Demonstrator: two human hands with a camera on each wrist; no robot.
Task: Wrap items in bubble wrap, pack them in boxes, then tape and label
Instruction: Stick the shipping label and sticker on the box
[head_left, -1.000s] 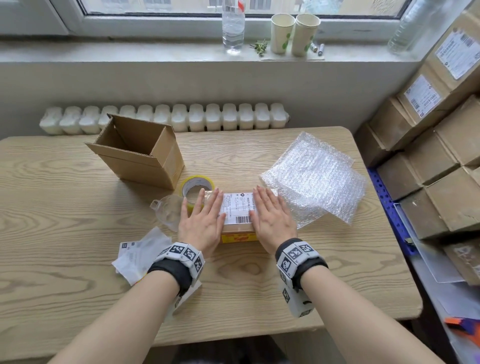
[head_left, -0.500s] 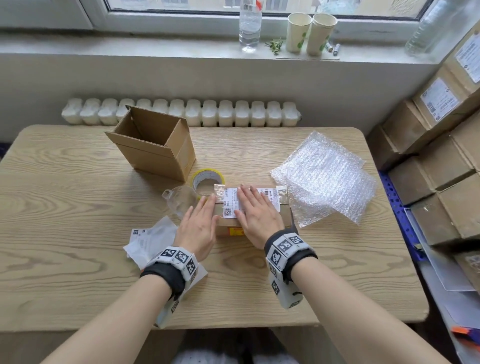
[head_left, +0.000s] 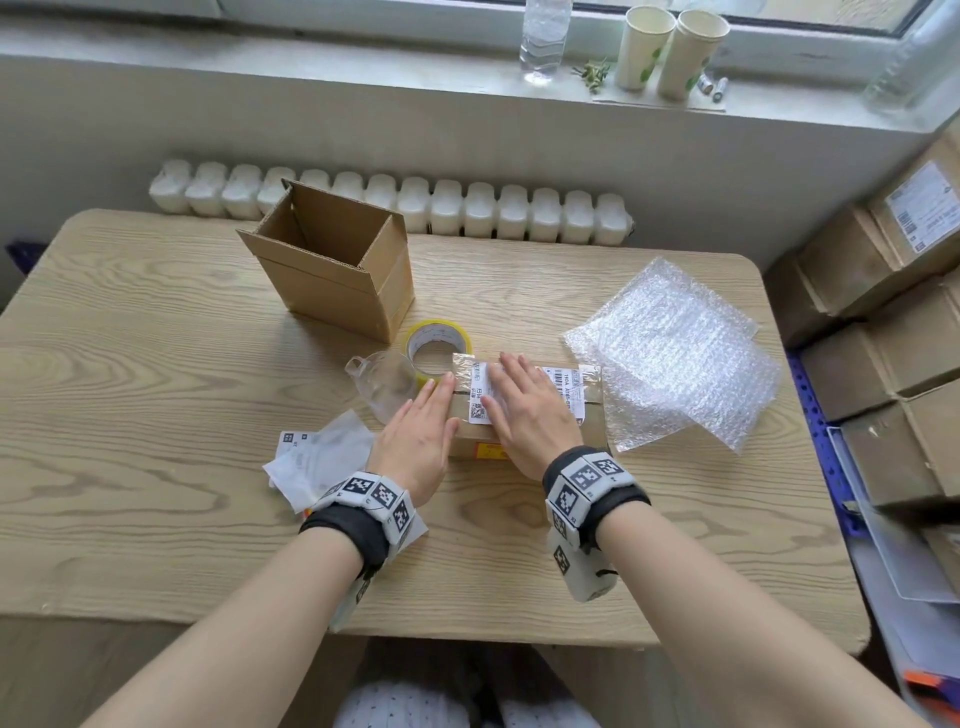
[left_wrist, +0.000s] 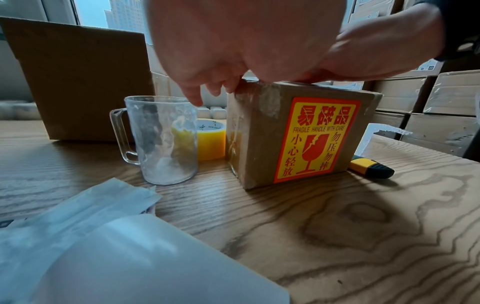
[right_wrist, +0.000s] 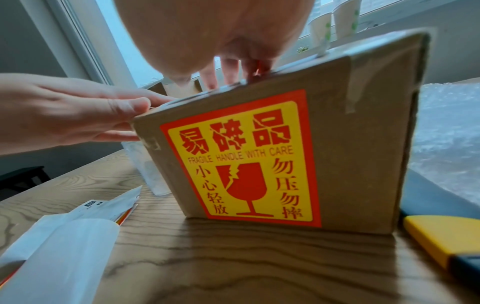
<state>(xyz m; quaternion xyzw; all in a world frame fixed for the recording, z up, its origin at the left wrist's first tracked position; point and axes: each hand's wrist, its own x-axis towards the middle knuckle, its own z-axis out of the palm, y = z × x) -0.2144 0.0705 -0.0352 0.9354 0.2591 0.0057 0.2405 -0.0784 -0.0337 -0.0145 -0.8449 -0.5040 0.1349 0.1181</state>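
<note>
The sealed box (head_left: 589, 415) sits near the middle of the wooden table (head_left: 156, 467), just in front of the yellow tape roll (head_left: 439, 345) and right beside the clear glass mug (head_left: 384, 384). It is plain brown cardboard, its seams covered with clear tape that wraps over the top edges and down the corners. On the side facing the person is a red-and-yellow fragile sticker (right_wrist: 241, 158) — a cracked goblet, Chinese characters and "FRAGILE HANDLE WITH CARE". On top lies a white shipping label (head_left: 480, 395) with a barcode and a small QR code.

The right hand (head_left: 530, 415) lies flat on that label, fingers straight and together, palm down. The left hand (head_left: 415, 441) rests with straight fingers at the box's left top edge, fingertips touching the cardboard — neither hand grips anything.

A yellow-and-black utility knife (left_wrist: 371, 167) lies on the table against the box's right side. Sheets of bubble wrap (head_left: 675, 353) lie to the right, an open empty carton (head_left: 332, 260) stands behind, and white backing papers (head_left: 322, 457) lie under the left wrist.
</note>
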